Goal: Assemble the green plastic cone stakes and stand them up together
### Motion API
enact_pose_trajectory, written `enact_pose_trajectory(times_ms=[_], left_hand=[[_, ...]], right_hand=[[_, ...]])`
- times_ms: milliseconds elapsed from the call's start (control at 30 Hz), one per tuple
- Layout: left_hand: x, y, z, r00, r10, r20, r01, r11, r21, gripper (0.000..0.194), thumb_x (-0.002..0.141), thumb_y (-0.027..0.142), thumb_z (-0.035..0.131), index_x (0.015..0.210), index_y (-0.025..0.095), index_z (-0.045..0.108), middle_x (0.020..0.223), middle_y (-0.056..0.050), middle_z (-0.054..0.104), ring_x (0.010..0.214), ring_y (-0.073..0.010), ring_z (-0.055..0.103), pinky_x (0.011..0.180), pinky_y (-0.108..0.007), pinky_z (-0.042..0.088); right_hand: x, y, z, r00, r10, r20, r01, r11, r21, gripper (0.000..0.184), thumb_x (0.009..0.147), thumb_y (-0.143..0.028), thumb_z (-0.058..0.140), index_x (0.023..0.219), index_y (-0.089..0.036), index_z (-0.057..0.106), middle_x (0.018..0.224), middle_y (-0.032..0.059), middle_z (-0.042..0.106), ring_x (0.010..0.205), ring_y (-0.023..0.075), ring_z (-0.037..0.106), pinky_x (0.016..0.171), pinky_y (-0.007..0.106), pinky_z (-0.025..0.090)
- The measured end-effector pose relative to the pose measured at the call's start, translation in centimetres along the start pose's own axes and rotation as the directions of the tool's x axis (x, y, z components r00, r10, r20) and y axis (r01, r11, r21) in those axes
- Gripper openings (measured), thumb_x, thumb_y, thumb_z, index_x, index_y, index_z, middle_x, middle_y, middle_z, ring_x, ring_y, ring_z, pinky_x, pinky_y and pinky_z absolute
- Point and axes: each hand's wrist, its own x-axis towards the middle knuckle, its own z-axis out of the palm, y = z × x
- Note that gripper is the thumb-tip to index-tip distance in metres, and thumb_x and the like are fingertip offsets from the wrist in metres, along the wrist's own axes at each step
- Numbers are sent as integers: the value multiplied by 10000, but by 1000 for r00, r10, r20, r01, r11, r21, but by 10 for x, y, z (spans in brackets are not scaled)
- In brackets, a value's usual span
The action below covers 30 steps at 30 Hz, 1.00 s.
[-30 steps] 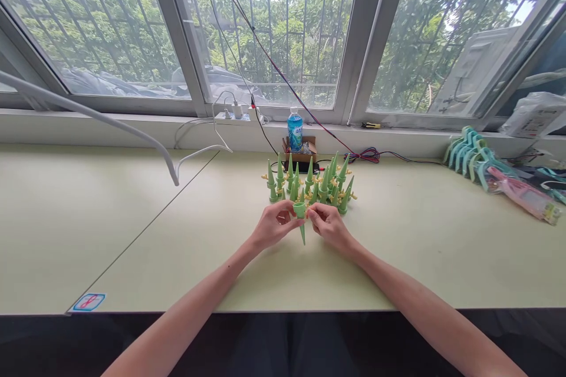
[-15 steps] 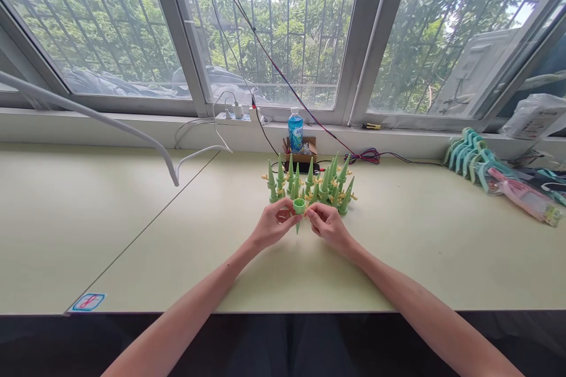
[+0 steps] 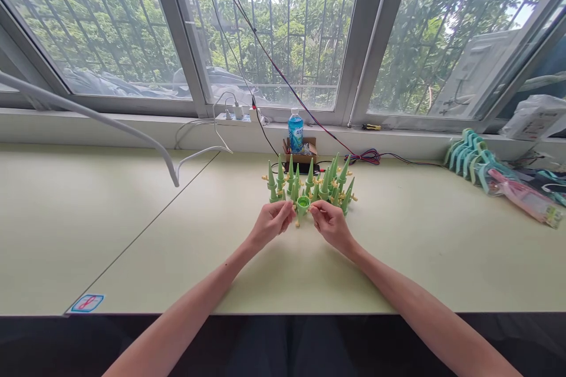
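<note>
A green plastic cone spike (image 3: pixel 302 206) is pinched between my two hands, its round open end turned toward me, a small yellow part at its lower side. My left hand (image 3: pixel 270 223) grips its left side with closed fingers. My right hand (image 3: pixel 328 221) grips its right side the same way. Just behind them stands a cluster of several upright green cone spikes (image 3: pixel 309 181) with small yellow fittings, on the pale green table (image 3: pixel 424 247).
A blue-labelled bottle (image 3: pixel 295 131) and a small cardboard box (image 3: pixel 309 146) stand by the window sill. Red and black wires (image 3: pixel 367 156) run along the back. Teal hangers (image 3: pixel 469 156) and a pink packet (image 3: pixel 524 195) lie at the right. A white tube (image 3: pixel 101 121) crosses the left.
Both hands have lifted and tipped the cone spike: its point, which hung down toward me, has swung away, and the open end now faces me. The hands moved slightly toward the cluster.
</note>
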Motion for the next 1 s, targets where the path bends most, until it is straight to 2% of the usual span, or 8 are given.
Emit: enact_pose_trajectory(times_ms=[167,267,400,733,833,1000], left_hand=[[2,0,-2,967,-199,156,212,974,-73,698,874,691,375,633,87,631,548,-49,548,398,-79,431,375,-216,304],[1,1,-2,944,-258,207,277,958,-72,737,868,712,347,649,76,646,553,-60,558,410,-84,439,383,-214,299],[1,1,-4,928,-302,218,320,946,-50,706,856,700,403,650,72,651,556,-60,565,417,-79,437,401,-210,302],[0,0,-5,940,-252,232,271,961,-55,632,868,640,458,689,65,650,687,-110,627,487,-93,470,433,-226,320],[-1,1,-6,946,-224,232,238,971,-30,586,863,623,484,678,85,621,646,-75,599,476,-83,448,433,-221,315],[-2,0,-9,970,-123,209,110,991,77,450,849,550,566,700,125,568,508,31,453,444,-67,403,437,-205,304]], right_hand=[[0,-5,0,996,-79,40,84,986,-144,319,937,-450,500,866,-158,608,635,-6,497,522,100,422,479,227,365],[-1,-7,0,990,-122,71,134,974,-183,305,951,-414,484,865,-154,618,702,19,534,567,105,442,509,227,377],[-1,-6,0,985,-137,103,154,970,-190,275,960,-366,475,854,-154,615,719,21,531,589,108,444,525,227,372],[-2,-5,-1,991,-80,108,98,980,-171,248,946,-354,495,827,-160,592,624,-15,475,527,98,389,496,228,324],[-2,-4,0,991,-71,111,90,981,-170,250,944,-353,495,804,-164,579,620,-19,468,523,95,373,492,228,308],[-1,-1,-1,992,-52,111,72,980,-184,261,940,-360,492,761,-175,539,602,-32,419,520,96,345,491,232,290]])
